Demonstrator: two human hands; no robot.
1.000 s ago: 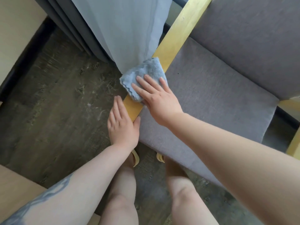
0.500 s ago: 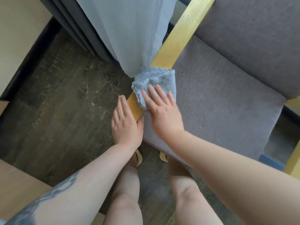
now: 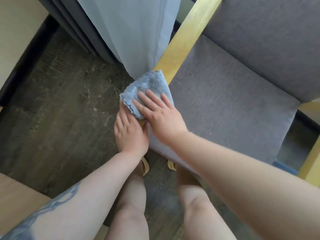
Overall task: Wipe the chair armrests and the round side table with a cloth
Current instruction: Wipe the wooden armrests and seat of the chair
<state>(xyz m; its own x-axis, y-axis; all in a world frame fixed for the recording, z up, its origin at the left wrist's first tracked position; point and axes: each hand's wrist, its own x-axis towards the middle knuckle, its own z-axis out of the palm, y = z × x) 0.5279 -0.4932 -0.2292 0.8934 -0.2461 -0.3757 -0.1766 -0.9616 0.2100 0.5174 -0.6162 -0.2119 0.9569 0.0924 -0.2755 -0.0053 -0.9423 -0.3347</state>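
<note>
A light-blue cloth [image 3: 149,87] lies on the near end of the pale wooden left armrest [image 3: 183,40] of a grey chair [image 3: 230,101]. My right hand [image 3: 161,116] presses flat on the cloth, fingers spread. My left hand [image 3: 129,132] rests on the armrest's front tip, just below the cloth and touching its edge. The chair's other armrest [image 3: 311,163] shows at the right edge. No round side table is in view.
A pale blue curtain [image 3: 131,32] hangs down against the left armrest, with darker grey folds [image 3: 74,26] behind it. Dark wood-look floor [image 3: 57,110] lies to the left. A light wooden surface [image 3: 15,201] sits at bottom left. My legs stand below.
My right hand has slid the cloth down the armrest toward me, until it meets my left hand. The left hand has stayed on the armrest tip.
</note>
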